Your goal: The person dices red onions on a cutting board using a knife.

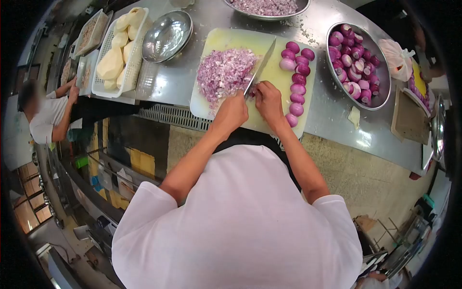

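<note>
My left hand (pixel 232 114) is closed round the handle of a kitchen knife (pixel 263 65), whose broad blade points away from me across the cutting board (pixel 216 38). Beside the blade, the bent fingers of my right hand (pixel 269 102) hold a piece of red onion (pixel 251 95), mostly hidden by the fingers. To the left of the knife lies a heap of chopped red onion (pixel 224 72). Along the board's right side, several peeled red onions (pixel 298 89) stand in a line, doubled at the far end.
At right is a steel bowl of peeled onions (pixel 383 98); a bowl of chopped onion (pixel 269 17) stands at the far edge. Leftward are an upturned steel bowl (pixel 167 36) and a white basket (pixel 137 62) of peeled root vegetables. Another person (pixel 50 115) stands at far left.
</note>
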Demonstrator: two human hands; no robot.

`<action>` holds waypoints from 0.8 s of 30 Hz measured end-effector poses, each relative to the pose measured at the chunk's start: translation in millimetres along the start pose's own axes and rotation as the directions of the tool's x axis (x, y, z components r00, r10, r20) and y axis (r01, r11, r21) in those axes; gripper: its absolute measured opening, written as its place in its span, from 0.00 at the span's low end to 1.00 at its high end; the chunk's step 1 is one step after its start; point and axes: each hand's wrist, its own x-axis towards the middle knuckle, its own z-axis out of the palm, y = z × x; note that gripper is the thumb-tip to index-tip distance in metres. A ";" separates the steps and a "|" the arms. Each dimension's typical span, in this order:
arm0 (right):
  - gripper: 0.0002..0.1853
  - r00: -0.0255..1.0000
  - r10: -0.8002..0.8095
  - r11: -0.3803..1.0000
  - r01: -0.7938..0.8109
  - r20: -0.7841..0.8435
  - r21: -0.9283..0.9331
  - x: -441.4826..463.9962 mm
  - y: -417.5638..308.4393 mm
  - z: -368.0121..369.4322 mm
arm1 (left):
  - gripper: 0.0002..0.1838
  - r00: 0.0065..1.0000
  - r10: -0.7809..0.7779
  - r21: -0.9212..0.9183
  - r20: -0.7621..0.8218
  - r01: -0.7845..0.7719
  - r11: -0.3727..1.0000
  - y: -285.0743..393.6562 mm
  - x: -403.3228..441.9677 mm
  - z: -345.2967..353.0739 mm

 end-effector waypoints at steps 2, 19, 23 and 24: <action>0.04 1.000 0.002 1.000 -0.002 0.019 0.009 -2.4 1.9 -1.3 | 0.08 0.999 0.027 -0.002 -0.023 -0.027 1.000 -6.0 -0.1 8.3; 0.04 0.997 0.021 0.999 -0.024 0.080 0.036 8.8 -10.6 -3.9 | 0.06 0.995 -0.094 -0.027 -0.045 0.092 0.995 -1.8 -5.9 -15.6; 0.04 0.994 0.023 1.000 -0.024 0.106 0.008 9.3 -6.7 -1.5 | 0.08 0.997 -0.072 -0.031 -0.041 0.071 0.997 -6.5 -3.6 2.8; 0.03 0.994 0.007 1.000 -0.008 0.106 0.016 9.4 -4.8 -1.0 | 0.08 0.996 -0.067 -0.053 -0.057 0.064 0.997 -6.2 1.0 2.1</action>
